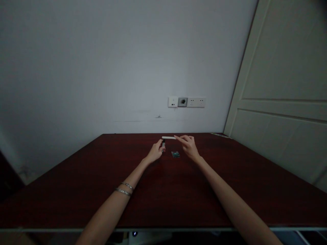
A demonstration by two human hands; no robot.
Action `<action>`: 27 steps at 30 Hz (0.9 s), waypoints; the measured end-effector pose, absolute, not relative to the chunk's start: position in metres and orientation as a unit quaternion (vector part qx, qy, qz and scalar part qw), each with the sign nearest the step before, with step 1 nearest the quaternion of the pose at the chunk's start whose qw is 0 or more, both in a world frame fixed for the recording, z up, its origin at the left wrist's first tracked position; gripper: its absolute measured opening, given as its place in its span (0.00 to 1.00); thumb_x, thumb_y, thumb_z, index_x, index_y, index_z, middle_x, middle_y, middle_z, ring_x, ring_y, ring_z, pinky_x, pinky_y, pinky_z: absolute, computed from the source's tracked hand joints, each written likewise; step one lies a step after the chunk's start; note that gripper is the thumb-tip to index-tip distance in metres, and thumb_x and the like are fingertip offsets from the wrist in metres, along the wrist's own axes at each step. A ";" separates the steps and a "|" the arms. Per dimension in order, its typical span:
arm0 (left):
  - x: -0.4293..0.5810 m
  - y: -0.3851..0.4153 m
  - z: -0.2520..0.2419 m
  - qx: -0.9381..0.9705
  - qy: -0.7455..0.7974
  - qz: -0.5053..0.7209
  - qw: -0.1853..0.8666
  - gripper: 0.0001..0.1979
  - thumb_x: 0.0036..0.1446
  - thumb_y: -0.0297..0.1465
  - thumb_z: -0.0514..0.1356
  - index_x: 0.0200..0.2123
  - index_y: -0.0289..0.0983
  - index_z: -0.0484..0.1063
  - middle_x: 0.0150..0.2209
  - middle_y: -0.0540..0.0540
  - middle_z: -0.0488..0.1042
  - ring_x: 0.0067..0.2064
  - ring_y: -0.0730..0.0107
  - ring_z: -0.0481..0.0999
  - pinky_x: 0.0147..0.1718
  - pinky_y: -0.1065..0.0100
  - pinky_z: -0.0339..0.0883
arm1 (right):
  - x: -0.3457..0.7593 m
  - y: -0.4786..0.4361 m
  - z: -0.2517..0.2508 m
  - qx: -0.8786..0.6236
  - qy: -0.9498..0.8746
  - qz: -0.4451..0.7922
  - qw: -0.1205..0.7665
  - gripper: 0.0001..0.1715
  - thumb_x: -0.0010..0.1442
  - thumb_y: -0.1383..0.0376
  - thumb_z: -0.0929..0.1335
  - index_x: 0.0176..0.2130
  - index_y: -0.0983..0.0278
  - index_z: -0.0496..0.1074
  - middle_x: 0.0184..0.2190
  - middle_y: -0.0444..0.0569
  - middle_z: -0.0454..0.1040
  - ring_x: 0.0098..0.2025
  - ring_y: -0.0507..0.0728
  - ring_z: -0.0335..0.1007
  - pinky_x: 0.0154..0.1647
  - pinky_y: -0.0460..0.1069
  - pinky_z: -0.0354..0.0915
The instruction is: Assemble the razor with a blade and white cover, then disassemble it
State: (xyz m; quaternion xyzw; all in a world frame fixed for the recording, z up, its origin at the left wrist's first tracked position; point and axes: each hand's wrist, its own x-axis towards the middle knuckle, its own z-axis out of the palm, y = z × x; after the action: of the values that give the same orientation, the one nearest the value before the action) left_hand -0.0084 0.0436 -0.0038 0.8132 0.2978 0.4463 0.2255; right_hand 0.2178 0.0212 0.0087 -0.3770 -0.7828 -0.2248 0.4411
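Observation:
My left hand is closed around a small upright grey object with a black top, too small to name. In my right hand, a slim white strip is pinched near its right end, the index finger pointing along it. The strip lies almost level, its left end just above the black top; whether the two touch, I cannot tell. Between and slightly below the hands, a small flat packet with a green print rests on the table, touched by neither hand.
The dark red table reaches back to a pale wall with a row of sockets and switches. A white panelled door stands at the right. A thin flat strip lies by the table's back right corner.

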 end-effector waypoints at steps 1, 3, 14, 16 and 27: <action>-0.009 0.044 -0.004 0.812 0.296 0.449 0.227 0.08 0.52 0.22 0.50 0.35 0.36 0.62 0.27 0.51 0.70 0.29 0.74 0.71 0.33 0.72 0.62 | 0.222 0.022 0.007 -0.378 -0.784 -0.223 0.440 0.31 0.57 0.77 0.58 0.56 0.55 0.63 0.38 0.49 0.69 0.40 0.54 0.64 0.45 0.52 0.51; -0.010 0.046 -0.005 0.809 0.300 0.451 0.228 0.07 0.52 0.22 0.50 0.35 0.36 0.62 0.27 0.51 0.70 0.29 0.74 0.71 0.33 0.73 0.62 | 0.230 0.024 0.006 -0.388 -0.777 -0.225 0.441 0.31 0.56 0.78 0.57 0.55 0.56 0.64 0.37 0.49 0.69 0.40 0.54 0.64 0.45 0.52 0.51; -0.013 0.044 0.000 0.805 0.309 0.466 0.197 0.08 0.53 0.23 0.50 0.37 0.36 0.64 0.28 0.50 0.71 0.30 0.74 0.71 0.33 0.73 0.62 | 0.228 0.027 0.000 -0.388 -0.782 -0.196 0.447 0.31 0.56 0.77 0.58 0.55 0.56 0.65 0.37 0.48 0.69 0.40 0.54 0.64 0.44 0.52 0.52; -0.016 0.046 0.002 0.796 0.313 0.482 0.189 0.08 0.53 0.23 0.50 0.37 0.35 0.63 0.28 0.49 0.71 0.30 0.74 0.71 0.34 0.72 0.62 | 0.234 0.030 -0.002 -0.403 -0.769 -0.189 0.460 0.31 0.55 0.77 0.58 0.54 0.56 0.66 0.36 0.48 0.69 0.39 0.54 0.64 0.44 0.52 0.52; -0.014 0.040 0.007 0.805 0.320 0.463 0.188 0.08 0.52 0.22 0.50 0.36 0.35 0.64 0.26 0.50 0.70 0.29 0.74 0.70 0.33 0.73 0.61 | 0.229 0.028 0.002 -0.392 -0.782 -0.185 0.449 0.30 0.56 0.77 0.58 0.55 0.56 0.65 0.37 0.48 0.69 0.40 0.54 0.64 0.45 0.52 0.53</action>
State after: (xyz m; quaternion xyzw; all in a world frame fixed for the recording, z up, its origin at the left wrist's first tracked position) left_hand -0.0137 0.0400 0.0068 0.8051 0.3195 0.4629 0.1880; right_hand 0.2289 0.0276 0.0019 -0.3918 -0.7815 -0.1845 0.4490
